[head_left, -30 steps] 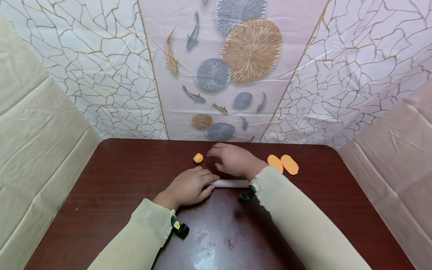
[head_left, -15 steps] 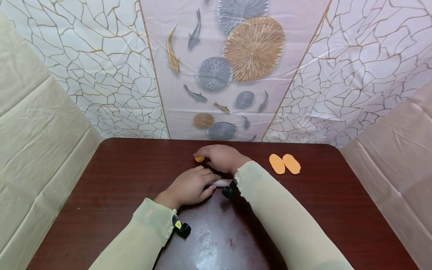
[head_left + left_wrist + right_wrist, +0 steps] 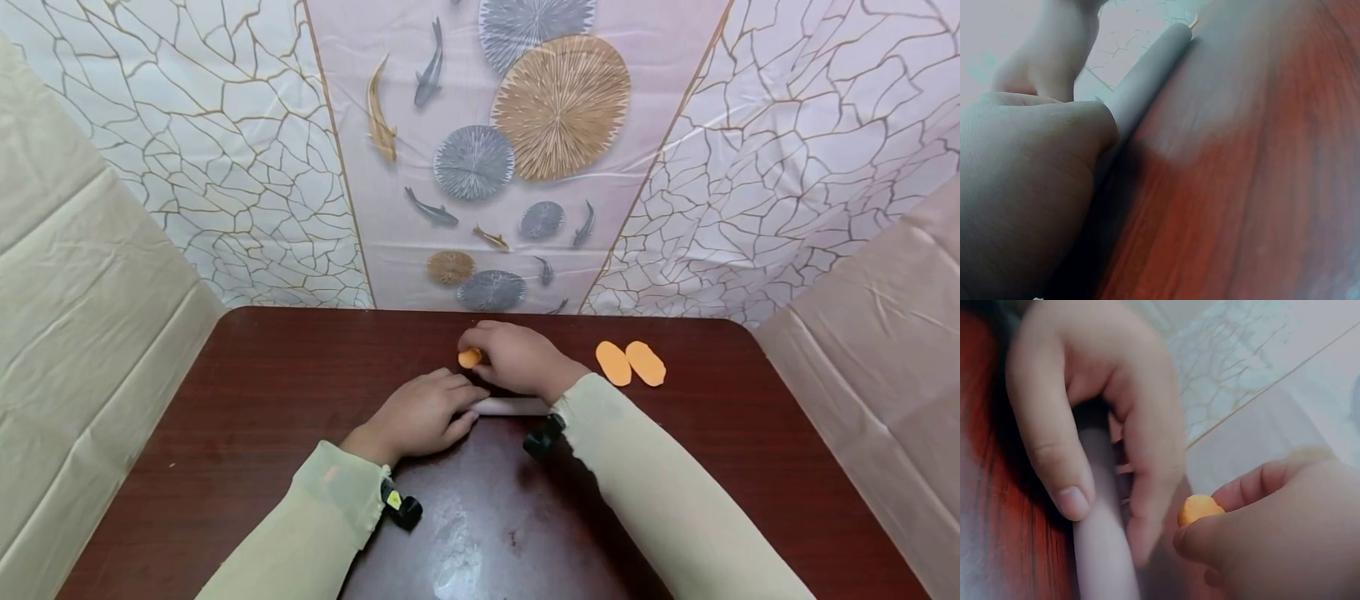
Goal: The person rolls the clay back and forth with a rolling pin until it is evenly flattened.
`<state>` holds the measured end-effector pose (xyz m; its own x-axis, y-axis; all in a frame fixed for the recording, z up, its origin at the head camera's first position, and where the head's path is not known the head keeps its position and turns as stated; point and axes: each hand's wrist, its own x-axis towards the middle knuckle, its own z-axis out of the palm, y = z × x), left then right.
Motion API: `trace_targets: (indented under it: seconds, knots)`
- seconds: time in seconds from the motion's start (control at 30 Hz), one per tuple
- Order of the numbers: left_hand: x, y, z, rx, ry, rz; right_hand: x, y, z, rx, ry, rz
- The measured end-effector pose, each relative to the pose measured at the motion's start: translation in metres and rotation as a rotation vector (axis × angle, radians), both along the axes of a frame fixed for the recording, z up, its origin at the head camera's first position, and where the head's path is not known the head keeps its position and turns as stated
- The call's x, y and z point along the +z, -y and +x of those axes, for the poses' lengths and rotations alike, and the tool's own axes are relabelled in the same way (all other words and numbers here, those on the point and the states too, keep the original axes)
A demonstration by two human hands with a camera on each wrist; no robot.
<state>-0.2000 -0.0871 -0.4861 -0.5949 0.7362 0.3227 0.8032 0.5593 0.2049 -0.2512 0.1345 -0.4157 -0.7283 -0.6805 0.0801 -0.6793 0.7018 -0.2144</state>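
Beyond the rod point(image 3: 516, 407) on the desk point(image 3: 262, 400), my right hand point(image 3: 519, 360) pinches the lump point(image 3: 470, 359); my left hand point(image 3: 423, 415) grips the rod. Seemingly I'm picking up; next calls for a gentle pinch.

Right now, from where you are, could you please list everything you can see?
Lump: one, orange, beyond the rod
Rod: one, pale greyish, lying across the table
Flat ovals: two, orange, side by side at the table's far right
Table: one, dark red-brown, beneath the work
Backdrop: white and pink, patterned, behind the table
Side panels: two, beige, either side
Wrist devices: two, black, at the cuffs
Sleeves: two, pale, on the forearms
Left hand: one, bare, gripping the rod
Right hand: one, bare, pinching the lump
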Motion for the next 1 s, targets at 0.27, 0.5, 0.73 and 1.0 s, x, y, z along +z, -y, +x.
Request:
trace_targets:
  seconds: [0.27,0.5,0.73,1.0]
  knots:
    - [-0.004,0.0,-0.001,0.004,-0.021,0.006,0.019,-0.033,0.039,0.067,0.007,-0.118]
    - [-0.003,0.0,0.0,0.006,-0.023,0.013,0.011,-0.046,0.072,0.28,0.014,-0.085]
    - [0.0,0.0,0.001,0.017,0.043,0.012,-0.007,-0.051,0.087,0.319,-0.077,-0.049]
    - [0.001,-0.001,0.002,0.028,0.068,-0.005,-0.018,-0.052,0.086,0.351,-0.166,-0.065]
